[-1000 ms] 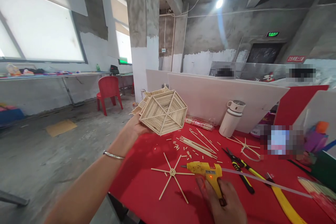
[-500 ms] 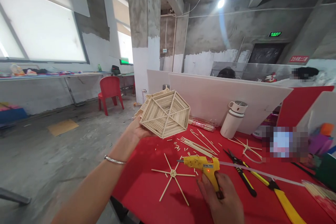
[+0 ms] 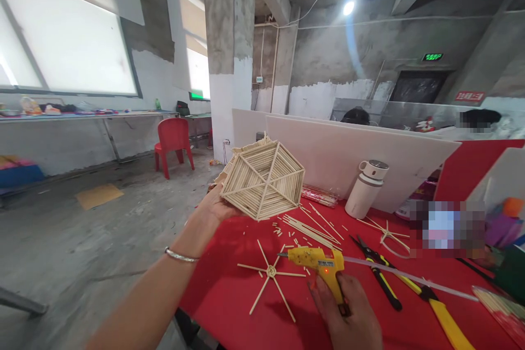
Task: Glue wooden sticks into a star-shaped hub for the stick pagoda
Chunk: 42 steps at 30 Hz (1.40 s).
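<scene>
My left hand (image 3: 218, 203) holds up a hexagonal structure of thin wooden sticks (image 3: 264, 180), its spoked face tilted toward me; most of the fingers are hidden behind it. In my right hand (image 3: 346, 309) is a yellow hot glue gun (image 3: 315, 260), its small light glowing orange and a long clear glue stick (image 3: 410, 275) sticking out of its back. The nozzle points left, above a six-armed star of sticks (image 3: 271, 272) lying flat on the red table (image 3: 229, 306). Cut stick pieces and longer sticks (image 3: 311, 231) lie scattered beyond the gun.
Right of the gun lie black-and-yellow pliers (image 3: 379, 273) with long yellow handles (image 3: 447, 317) beside them. A white flask (image 3: 366, 188) stands against the white partition board (image 3: 320, 147). Another stick frame (image 3: 386, 234) and a bagged stick bundle (image 3: 320, 196) lie nearby. A red chair (image 3: 174, 139) stands on the floor.
The hexagonal stick structure has tilted and come slightly nearer and to the right. The glue gun rose a little, then stayed nearly still. The whole view has shifted slightly.
</scene>
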Tool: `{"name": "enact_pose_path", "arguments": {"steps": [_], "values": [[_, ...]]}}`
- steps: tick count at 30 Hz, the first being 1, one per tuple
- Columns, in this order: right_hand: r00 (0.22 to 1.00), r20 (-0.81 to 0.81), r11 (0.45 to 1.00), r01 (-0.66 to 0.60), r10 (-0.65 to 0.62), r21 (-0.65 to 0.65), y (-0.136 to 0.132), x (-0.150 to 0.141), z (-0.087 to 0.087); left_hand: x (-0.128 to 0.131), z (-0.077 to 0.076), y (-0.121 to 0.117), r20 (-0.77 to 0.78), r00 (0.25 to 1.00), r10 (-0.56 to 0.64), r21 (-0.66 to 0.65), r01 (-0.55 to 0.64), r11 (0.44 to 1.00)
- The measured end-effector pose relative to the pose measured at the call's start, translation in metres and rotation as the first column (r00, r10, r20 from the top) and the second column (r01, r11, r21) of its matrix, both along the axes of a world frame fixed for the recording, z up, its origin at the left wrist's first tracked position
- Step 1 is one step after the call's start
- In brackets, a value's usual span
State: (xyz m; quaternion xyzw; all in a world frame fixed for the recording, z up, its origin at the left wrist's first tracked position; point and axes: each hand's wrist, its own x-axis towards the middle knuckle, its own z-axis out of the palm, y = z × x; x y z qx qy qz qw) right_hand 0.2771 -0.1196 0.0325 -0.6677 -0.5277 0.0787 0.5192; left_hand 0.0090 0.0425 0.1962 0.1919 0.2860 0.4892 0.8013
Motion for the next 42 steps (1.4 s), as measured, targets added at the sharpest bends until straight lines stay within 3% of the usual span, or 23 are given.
{"name": "enact_pose_path", "arguments": {"steps": [11, 25, 32, 42], "values": [[0.999, -0.026, 0.999, -0.032, 0.031, -0.022, -0.005, -0.016, 0.011, -0.013, -0.008, 0.003, 0.037, 0.999, -0.040, 0.024, 0.039, 0.999], [0.997, 0.020, 0.997, -0.071, 0.072, -0.037, 0.000, -0.011, 0.005, -0.018, -0.008, 0.000, 0.256, 0.962, -0.098, -0.052, 0.116, 0.992], [0.996, 0.024, 0.993, -0.088, 0.090, -0.079, 0.002, -0.008, -0.002, -0.018, -0.007, -0.003, 0.219, 0.973, -0.079, -0.070, 0.097, 0.993], [0.997, 0.031, 0.997, -0.071, 0.071, -0.016, 0.001, -0.009, -0.008, -0.020, -0.012, 0.000, 0.240, 0.961, -0.134, -0.018, 0.142, 0.990]]}}
